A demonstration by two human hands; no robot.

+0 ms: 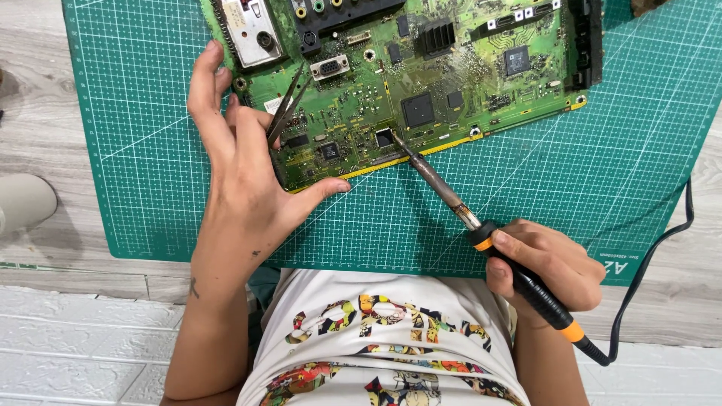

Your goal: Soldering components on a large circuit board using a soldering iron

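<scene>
Left hand (241,162): lying over the near left corner of the green circuit board (451,83), fingers spread, thumb pressing the board's near edge; a pair of tweezers (284,111) is passing between the fingers, tips pointing away across the board.
Right hand (545,271): fingers wrapping closed around the black-and-orange handle of the soldering iron (481,233), gripping it like a pen.
Iron tip: touching the edge of a small square black chip (384,137) near the board's near edge.
Board position: lying tilted on the green cutting mat (526,188), far edge running out of view.
Technique: the tip is probably working best laid flat against the chip's leads, the left hand holding the board steady and the tweezers ready beside the chip.
Cable (654,256): trailing off the mat's right edge; likely to drag on the handle if pulled tight.
Open room: bare mat lying between board and body, giving the right forearm space to pivot; the left side is tighter, the mat edge running near the wrist.
</scene>
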